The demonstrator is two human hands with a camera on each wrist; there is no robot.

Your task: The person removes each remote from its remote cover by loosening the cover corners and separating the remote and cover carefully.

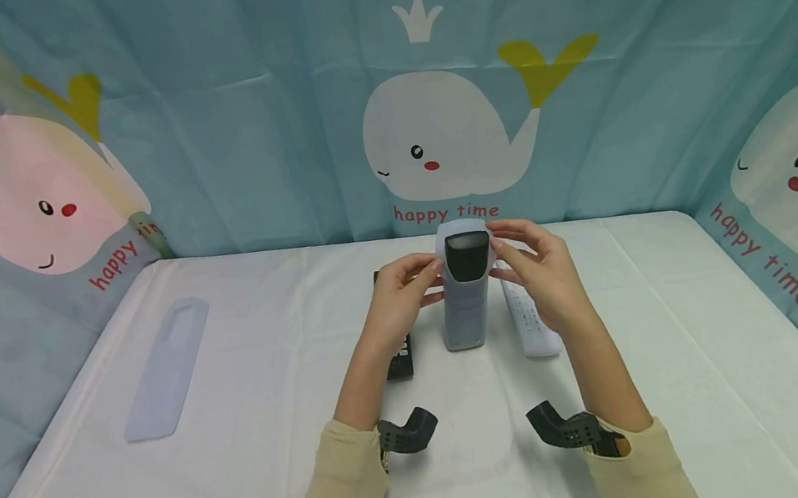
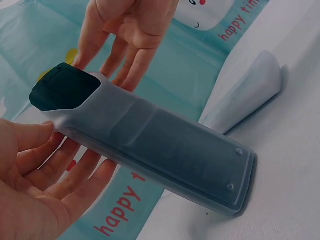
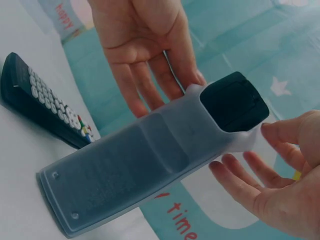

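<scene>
Beige fabric sleeves (image 1: 340, 492) closest; left hand (image 1: 399, 291) and right hand (image 1: 539, 266) pinch frosted translucent cover (image 1: 465, 320), black plastic remote (image 1: 468, 257) apparently mostly sheathed, end still bare.

A flat, translucent cover (image 1: 168, 376) is lying toward the left of the white-clothed desk (image 1: 684, 346). Nearer the middle, a black remote (image 3: 45, 102) and a white remote (image 1: 535, 334) are resting, while a blue whale-print curtain (image 1: 265, 149) is hanging behind.

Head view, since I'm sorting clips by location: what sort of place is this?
Probably a makeshift filming booth: a whale-print curtain lines the back and sides, a white cloth covers the table, and dark wrist mounts are worn.
</scene>
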